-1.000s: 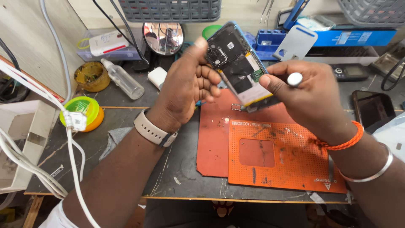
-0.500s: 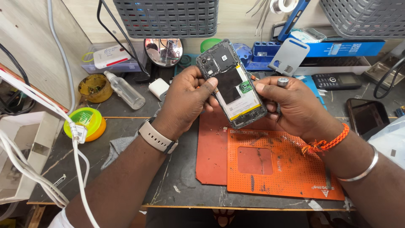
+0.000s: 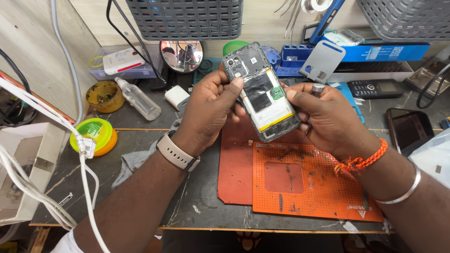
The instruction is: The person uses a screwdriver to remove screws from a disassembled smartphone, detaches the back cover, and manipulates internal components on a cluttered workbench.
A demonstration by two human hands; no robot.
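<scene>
Head view, left hand, right hand, opened rectangular phone, perforated orange mat

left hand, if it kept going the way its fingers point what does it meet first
Likely the right hand: the left hand points rightward across the open phone it already grips, and the right hand holds the far edge. Depth is unclear.

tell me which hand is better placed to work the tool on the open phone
Right, probably. The right hand already grips the small silver-capped tool beside the opened phone, while the left hand is wrapped round the phone's other edge, steadying it.
</scene>
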